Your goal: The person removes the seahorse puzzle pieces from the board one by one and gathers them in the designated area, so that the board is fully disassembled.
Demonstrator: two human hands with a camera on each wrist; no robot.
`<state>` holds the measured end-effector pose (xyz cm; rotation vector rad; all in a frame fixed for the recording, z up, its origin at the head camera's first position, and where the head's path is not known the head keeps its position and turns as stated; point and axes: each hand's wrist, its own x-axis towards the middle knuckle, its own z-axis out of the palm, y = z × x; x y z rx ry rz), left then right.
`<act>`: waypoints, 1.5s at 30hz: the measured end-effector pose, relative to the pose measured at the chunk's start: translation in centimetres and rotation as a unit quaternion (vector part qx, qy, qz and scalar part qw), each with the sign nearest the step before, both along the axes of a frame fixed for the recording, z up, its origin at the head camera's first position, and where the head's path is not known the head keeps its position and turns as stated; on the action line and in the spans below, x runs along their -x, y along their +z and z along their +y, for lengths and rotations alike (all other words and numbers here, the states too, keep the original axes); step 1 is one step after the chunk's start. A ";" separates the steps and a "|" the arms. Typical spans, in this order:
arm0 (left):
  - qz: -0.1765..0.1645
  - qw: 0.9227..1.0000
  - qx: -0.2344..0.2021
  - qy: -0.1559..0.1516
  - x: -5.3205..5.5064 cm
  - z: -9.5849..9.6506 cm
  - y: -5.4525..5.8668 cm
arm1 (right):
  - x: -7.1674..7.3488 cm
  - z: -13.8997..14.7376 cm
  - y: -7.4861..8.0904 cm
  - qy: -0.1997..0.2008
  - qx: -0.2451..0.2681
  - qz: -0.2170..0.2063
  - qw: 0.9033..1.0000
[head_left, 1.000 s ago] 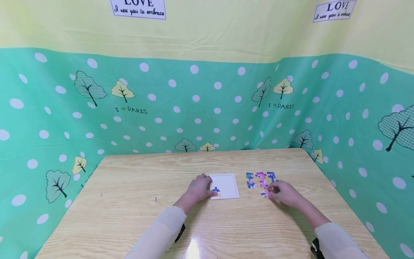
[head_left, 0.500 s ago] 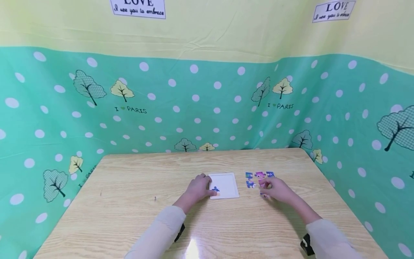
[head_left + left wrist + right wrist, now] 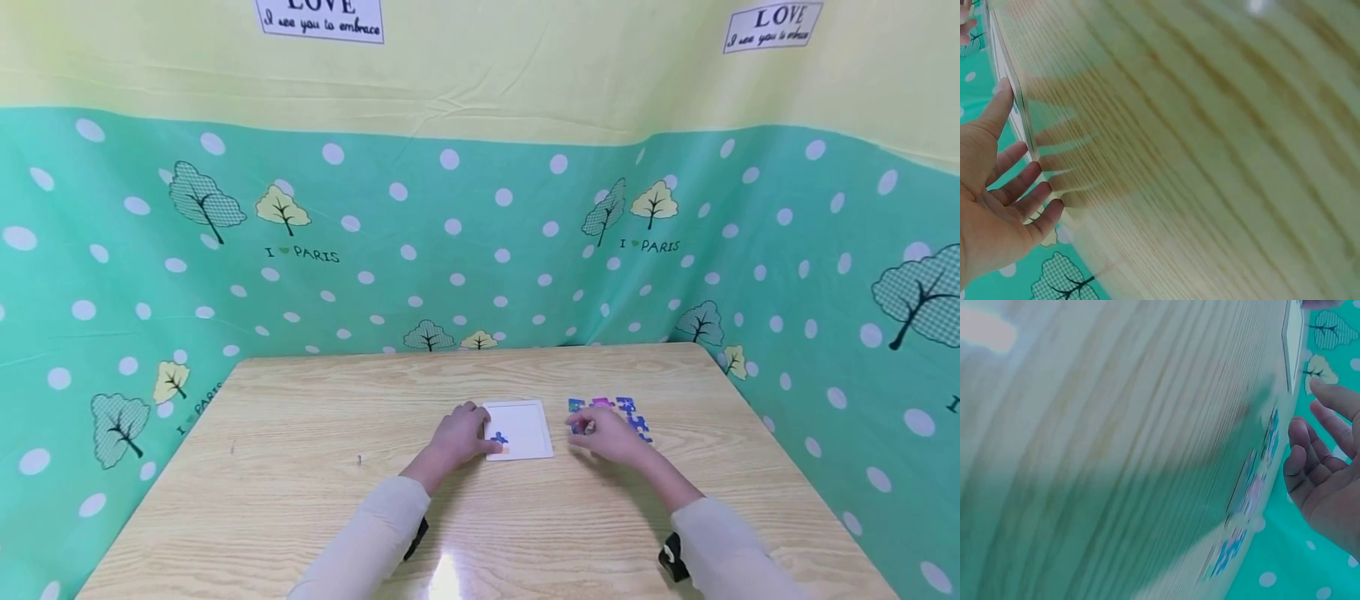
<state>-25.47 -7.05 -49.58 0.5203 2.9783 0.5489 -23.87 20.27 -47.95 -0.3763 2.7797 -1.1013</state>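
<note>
A white square puzzle tray (image 3: pixel 528 429) lies on the table, a blue and peach puzzle piece (image 3: pixel 500 437) in its front left corner. My left hand (image 3: pixel 459 435) rests at the tray's left edge. In the left wrist view its thumb (image 3: pixel 999 106) lies on the tray and the other fingers spread along the edge. My right hand (image 3: pixel 609 435) hovers over loose puzzle pieces (image 3: pixel 640 423), just right of the tray. In the right wrist view its thumb and index finger stand apart, the other fingers bend loosely, and nothing shows between them. It hides some pieces from the head view.
The wooden table (image 3: pixel 360 533) meets a green dotted cloth (image 3: pixel 450 275) at its back and sides. A small dark mark (image 3: pixel 360 460) shows on the tabletop left of my left hand. Light glares near the front.
My right hand has moved left across the loose pieces toward the tray, uncovering blue pieces on the right and covering others. My left hand has stayed at the tray.
</note>
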 end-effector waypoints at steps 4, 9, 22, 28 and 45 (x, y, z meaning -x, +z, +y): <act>0.002 1.000 -0.001 -0.001 0.0 0.0 0.0 | 0.3 -1.1 -0.2 0.006 -0.004 0.005 1.000; 0.004 1.000 0.001 -0.003 0.0 0.0 0.0 | 0.5 -2.3 -0.1 0.014 -0.005 0.021 1.000; 0.004 1.000 0.004 -0.006 -0.1 -0.1 0.1 | 0.7 -5.0 -0.4 0.041 0.021 0.006 0.999; 0.010 1.000 0.009 -0.011 -0.1 -0.1 0.0 | 0.6 -6.5 -0.4 0.057 0.030 0.007 0.998; 0.031 0.999 0.008 -0.017 -0.3 -0.2 0.2 | 1.0 -9.3 -1.7 0.081 0.026 0.007 0.996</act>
